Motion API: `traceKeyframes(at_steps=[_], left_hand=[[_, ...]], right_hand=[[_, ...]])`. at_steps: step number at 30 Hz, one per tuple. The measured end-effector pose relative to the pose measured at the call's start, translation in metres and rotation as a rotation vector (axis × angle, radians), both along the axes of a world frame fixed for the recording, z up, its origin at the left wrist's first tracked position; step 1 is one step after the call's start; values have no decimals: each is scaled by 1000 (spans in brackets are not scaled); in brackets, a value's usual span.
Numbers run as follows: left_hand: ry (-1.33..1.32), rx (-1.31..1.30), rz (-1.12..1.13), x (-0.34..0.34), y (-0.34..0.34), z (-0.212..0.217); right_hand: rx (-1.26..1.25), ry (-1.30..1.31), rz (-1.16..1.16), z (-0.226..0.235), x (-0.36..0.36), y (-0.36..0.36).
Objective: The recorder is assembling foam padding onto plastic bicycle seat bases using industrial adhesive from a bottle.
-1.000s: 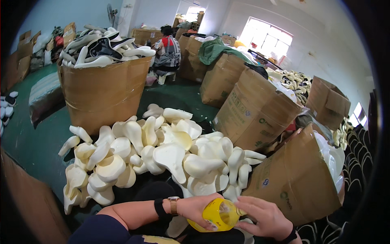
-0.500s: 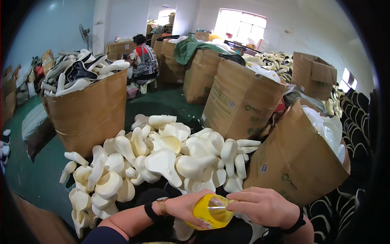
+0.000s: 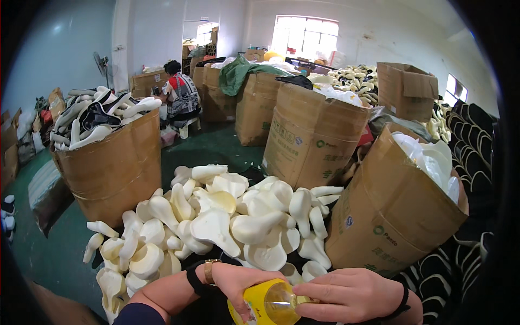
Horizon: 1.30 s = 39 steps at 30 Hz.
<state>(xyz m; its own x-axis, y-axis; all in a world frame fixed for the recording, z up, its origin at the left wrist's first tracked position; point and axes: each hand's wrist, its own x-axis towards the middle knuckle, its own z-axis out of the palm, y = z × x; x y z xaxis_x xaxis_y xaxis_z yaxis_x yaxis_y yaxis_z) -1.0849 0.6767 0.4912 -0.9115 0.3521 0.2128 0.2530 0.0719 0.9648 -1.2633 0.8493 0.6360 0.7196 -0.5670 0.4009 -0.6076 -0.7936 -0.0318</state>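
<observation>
A clear plastic bottle (image 3: 268, 301) with a yellow label lies tilted low in front of me, its neck pointing right. My left hand (image 3: 238, 283) wraps round its labelled body, thumb on the near side. My right hand (image 3: 352, 295) closes over the neck end, fingers pressed together there; they hide most of the cap. Just beyond my hands is a heap of cream foam bicycle saddle pads (image 3: 216, 227), piled loosely on one another.
A tall cardboard box (image 3: 116, 179) full of black and white saddle parts stands left. More cardboard boxes (image 3: 311, 135) stand ahead, and one box (image 3: 390, 206) leans at right, beside stacked black saddle-shaped pieces (image 3: 471, 157). A person (image 3: 181, 97) sits far back on a stool.
The bottle and both hands sit slightly lower in view. My right hand has closed further over the bottle's neck. The whole view has shifted a little, so the room appears further left.
</observation>
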Motion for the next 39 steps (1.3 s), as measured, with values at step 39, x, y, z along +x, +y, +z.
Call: traceKeyframes(at_steps=[39], left_hand=[[1468,-616,1027,-8,-11,126]], right_hand=[[-5,-454,-627,-45,-65,12]])
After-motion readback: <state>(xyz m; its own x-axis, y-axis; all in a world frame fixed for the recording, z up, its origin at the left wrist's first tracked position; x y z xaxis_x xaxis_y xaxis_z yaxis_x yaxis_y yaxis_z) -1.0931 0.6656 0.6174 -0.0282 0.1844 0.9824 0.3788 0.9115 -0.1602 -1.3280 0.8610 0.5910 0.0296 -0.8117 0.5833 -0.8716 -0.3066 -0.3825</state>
